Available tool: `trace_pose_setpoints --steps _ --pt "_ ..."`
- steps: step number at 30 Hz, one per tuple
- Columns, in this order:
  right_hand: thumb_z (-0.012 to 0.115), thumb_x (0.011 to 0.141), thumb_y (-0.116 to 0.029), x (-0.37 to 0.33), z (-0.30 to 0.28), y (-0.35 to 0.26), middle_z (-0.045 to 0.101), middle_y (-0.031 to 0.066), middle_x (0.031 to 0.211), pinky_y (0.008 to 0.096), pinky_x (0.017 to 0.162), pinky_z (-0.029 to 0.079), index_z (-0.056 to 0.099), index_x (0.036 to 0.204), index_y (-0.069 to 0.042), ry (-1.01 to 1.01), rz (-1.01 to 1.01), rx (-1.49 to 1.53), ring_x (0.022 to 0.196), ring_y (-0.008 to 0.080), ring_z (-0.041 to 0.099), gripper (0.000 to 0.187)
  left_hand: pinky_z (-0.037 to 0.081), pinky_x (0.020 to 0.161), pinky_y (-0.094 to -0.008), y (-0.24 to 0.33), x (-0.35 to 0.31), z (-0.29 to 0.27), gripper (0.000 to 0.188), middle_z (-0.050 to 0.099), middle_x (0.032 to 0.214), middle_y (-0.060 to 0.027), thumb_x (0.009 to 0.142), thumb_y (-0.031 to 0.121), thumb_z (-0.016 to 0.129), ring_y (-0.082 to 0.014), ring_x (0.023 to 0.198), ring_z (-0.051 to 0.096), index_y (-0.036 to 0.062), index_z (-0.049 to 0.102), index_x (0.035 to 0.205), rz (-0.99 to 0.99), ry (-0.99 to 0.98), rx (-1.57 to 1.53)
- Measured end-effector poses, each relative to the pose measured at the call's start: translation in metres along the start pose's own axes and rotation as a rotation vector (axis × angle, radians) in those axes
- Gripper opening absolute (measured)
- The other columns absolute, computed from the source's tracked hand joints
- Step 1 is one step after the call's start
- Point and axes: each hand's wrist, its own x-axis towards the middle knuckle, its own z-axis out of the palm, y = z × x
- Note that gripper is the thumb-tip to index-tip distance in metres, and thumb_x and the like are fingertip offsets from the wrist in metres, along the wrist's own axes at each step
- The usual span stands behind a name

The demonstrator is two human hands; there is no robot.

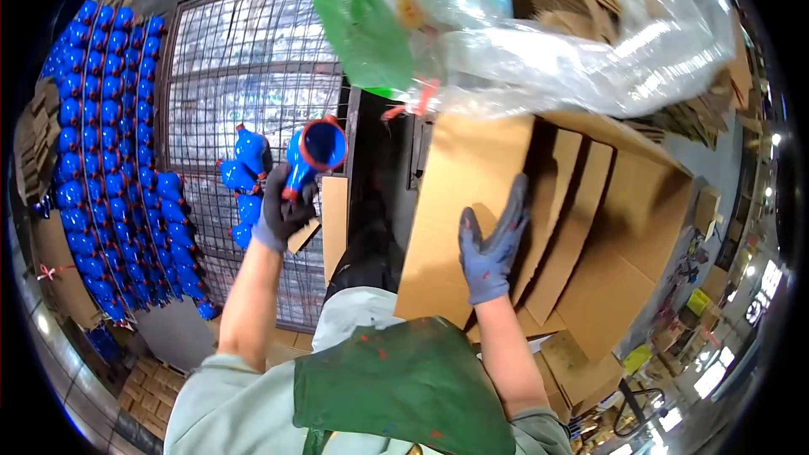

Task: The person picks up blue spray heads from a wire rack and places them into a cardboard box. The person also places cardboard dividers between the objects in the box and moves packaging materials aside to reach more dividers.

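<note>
My left hand (282, 211), in a dark grey glove, grips a blue plastic funnel-shaped piece (312, 154) with an orange rim, held up in front of a wire mesh cage (244, 59). A few more blue pieces (244, 177) hang just left of it. My right hand (493, 244), in a blue-grey glove, lies flat with fingers spread against the flap of a large open cardboard box (472, 194). A clear plastic bag (581, 42) with green and printed parts hangs over the top of the box.
Long strings of blue plastic pieces (109, 160) hang at the left. Flattened cardboard sheets (590, 227) stand inside and beside the box. More cardboard (152, 388) lies lower left. I wear a green apron (404, 388).
</note>
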Motion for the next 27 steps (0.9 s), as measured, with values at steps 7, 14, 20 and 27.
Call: trace_pose_setpoints --steps 7,14,20,27 --pt "0.060 0.095 -0.046 -0.045 -0.059 0.010 0.044 0.0213 0.149 0.0423 0.112 0.037 0.028 0.154 0.002 -0.116 0.225 1.597 0.138 0.0320 0.044 0.082 0.056 0.070 -0.0361 -0.157 -0.051 0.145 0.055 0.067 0.111 -0.0174 0.092 0.042 0.062 -0.0267 0.091 0.068 0.0046 0.054 0.132 -0.184 -0.364 0.532" --pt "0.042 0.100 -0.043 -0.066 -0.202 0.149 0.054 0.0222 0.137 0.0470 0.108 0.044 0.045 0.142 -0.005 0.352 0.055 1.358 0.124 0.0343 0.055 0.056 0.045 0.100 -0.0405 -0.275 0.028 0.290 0.035 0.065 0.113 -0.0129 0.096 0.028 0.056 -0.0290 0.108 0.062 0.0049 0.061 0.121 0.609 -0.634 2.512" --pt "0.064 0.093 -0.028 -0.022 -0.189 0.102 0.062 0.0143 0.127 0.0419 0.103 0.044 0.052 0.135 0.001 0.547 -0.046 0.793 0.113 0.0264 0.059 0.053 0.044 0.102 -0.0382 -0.336 0.096 0.233 0.033 0.063 0.122 -0.0109 0.097 0.022 0.052 -0.0265 0.113 0.059 0.0079 0.059 0.126 0.491 -0.433 2.478" --pt "0.065 0.088 -0.035 0.018 -0.059 0.152 0.063 0.0215 0.122 0.0481 0.094 0.049 0.056 0.131 -0.008 -0.040 0.030 -0.094 0.110 0.0399 0.060 0.051 0.042 0.104 -0.0355 -0.374 0.129 0.193 0.035 0.060 0.133 -0.0086 0.098 0.015 0.047 -0.0236 0.120 0.056 0.0114 0.056 0.132 0.123 -0.009 0.308"
